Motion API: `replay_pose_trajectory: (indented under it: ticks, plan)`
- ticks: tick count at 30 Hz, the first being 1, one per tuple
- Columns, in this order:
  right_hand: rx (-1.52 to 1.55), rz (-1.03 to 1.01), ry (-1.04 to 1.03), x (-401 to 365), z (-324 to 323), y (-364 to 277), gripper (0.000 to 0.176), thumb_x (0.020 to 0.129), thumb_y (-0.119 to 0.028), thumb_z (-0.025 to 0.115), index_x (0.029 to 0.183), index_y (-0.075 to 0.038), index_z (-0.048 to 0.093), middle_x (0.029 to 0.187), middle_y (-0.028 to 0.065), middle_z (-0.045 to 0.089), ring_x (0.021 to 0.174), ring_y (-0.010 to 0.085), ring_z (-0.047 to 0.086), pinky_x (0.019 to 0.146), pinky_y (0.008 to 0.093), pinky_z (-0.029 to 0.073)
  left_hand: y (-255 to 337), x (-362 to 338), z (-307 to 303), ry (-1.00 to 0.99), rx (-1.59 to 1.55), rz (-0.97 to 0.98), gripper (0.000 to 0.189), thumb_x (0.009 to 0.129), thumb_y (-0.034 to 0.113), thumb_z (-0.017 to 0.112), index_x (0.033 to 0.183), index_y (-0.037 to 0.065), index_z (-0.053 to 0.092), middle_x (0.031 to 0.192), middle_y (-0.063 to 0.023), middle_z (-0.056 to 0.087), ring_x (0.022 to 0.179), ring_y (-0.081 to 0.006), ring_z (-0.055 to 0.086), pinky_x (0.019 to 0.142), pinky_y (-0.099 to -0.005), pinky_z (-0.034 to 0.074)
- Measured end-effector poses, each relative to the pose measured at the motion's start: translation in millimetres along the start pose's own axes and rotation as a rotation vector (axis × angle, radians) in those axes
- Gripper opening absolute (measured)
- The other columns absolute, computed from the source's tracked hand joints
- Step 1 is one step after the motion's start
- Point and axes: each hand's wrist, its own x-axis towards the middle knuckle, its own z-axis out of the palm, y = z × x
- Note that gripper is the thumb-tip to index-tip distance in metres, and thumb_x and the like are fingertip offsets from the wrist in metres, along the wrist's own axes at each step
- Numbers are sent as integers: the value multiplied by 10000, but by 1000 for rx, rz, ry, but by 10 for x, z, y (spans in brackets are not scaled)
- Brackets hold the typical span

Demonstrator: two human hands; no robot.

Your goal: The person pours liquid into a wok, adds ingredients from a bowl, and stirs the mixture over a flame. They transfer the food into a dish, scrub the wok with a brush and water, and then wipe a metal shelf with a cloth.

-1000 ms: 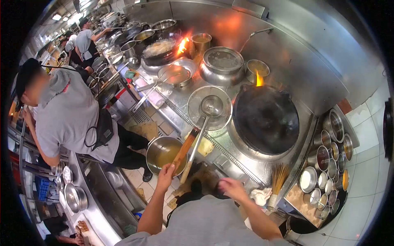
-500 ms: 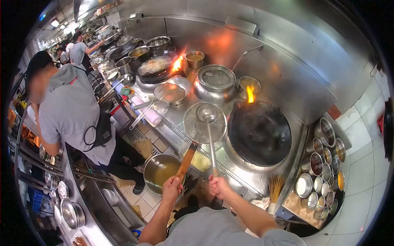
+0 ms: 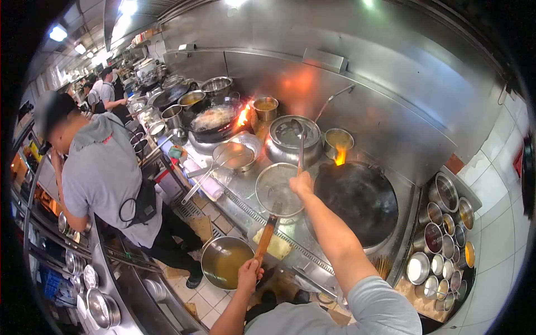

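My left hand (image 3: 249, 276) is closed around the wooden handle of a round wire-mesh strainer (image 3: 279, 187), its mesh level over the steel counter. My right hand (image 3: 302, 185) grips a long-handled ladle (image 3: 301, 148). The ladle's bowl overlaps the top of a wide steel pot (image 3: 276, 152) behind the strainer. Below my right forearm sits a large black wok (image 3: 357, 206), faintly steaming, with a flame (image 3: 340, 155) at its back edge. A steel pot (image 3: 205, 267) of yellowish liquid stands low, beside my left hand.
A second wok (image 3: 215, 118) holds bubbling food beside a tall flame (image 3: 243, 115). Another strainer (image 3: 234, 155) rests on the counter. Several seasoning tins (image 3: 438, 262) stand at right. A co-worker (image 3: 114, 173) is at the left shelf, with other people farther back.
My right hand has moved up and forward, carrying the ladle from above the strainer to the steel pot behind. The strainer has shifted slightly. The camera view has tilted upward.
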Motion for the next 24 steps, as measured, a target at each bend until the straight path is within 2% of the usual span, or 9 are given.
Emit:
replay_pose_trajectory:
  ticks: [2,4,7,9,14,18,19,22,24]
  plan:
    - [160,142,-120,419,344,96,237,848,-173,625,988,6,694,1000,244,736,907,383,738,790,491,577,-45,-6,-70,-24,-73,14,352,1046,363,565,1184,44,619,836,-93,688,602,-146,612,549,-278,508]
    - [646,301,-336,461,269,-116,96,853,-144,601,839,-56,638,770,152,649,653,290,631,604,435,508,70,-160,-76,-22,-203,-26,412,1038,422,562,1215,51,599,916,-124,705,648,-170,635,567,-301,521]
    - [1446,578,-517,585,-60,-353,259,909,-60,524,671,-134,453,536,-10,425,405,135,348,423,326,275,-99,-221,-266,167,-384,-92,469,1017,499,583,1258,96,597,936,-57,662,791,-184,656,671,-351,570]
    - [1751,500,-718,742,-249,-309,263,911,-58,516,668,-131,448,542,-20,446,408,118,366,414,300,285,-429,-174,-554,292,-221,-80,383,1018,459,603,1226,137,593,890,-24,620,810,-176,638,663,-361,566]
    - [1943,632,-753,949,-991,-302,211,847,-29,527,681,-129,442,548,-36,404,435,100,369,428,268,309,-1230,-103,-1029,111,148,-301,193,980,300,659,1083,146,605,816,5,582,739,-144,591,641,-323,525]
    - [2070,701,-771,1066,-1697,-86,209,876,-15,527,713,-113,442,584,-42,438,453,80,435,413,229,342,-1302,-54,-622,-96,512,-397,266,956,240,668,1184,109,624,823,-11,610,720,-145,585,660,-364,524]
    - [2066,645,-803,1107,-1845,23,220,891,-11,530,717,-112,440,610,-36,463,468,69,472,401,214,367,-1489,78,-592,-209,635,-296,409,935,296,689,1262,52,652,950,-100,710,859,-241,681,734,-397,573]
    - [1963,616,-726,1164,-2352,319,223,893,11,526,725,-106,436,611,-34,457,460,67,455,387,201,360,-1702,310,-154,-620,1201,1,488,942,363,654,1311,44,648,1187,-160,731,1087,-335,696,923,-443,549]
    - [1861,607,-589,1095,-2736,489,213,903,15,527,742,-93,438,610,-30,458,455,62,449,382,195,357,-1663,258,340,-869,1350,56,525,923,414,648,1310,60,659,1338,-168,670,1243,-353,629,1051,-432,486]
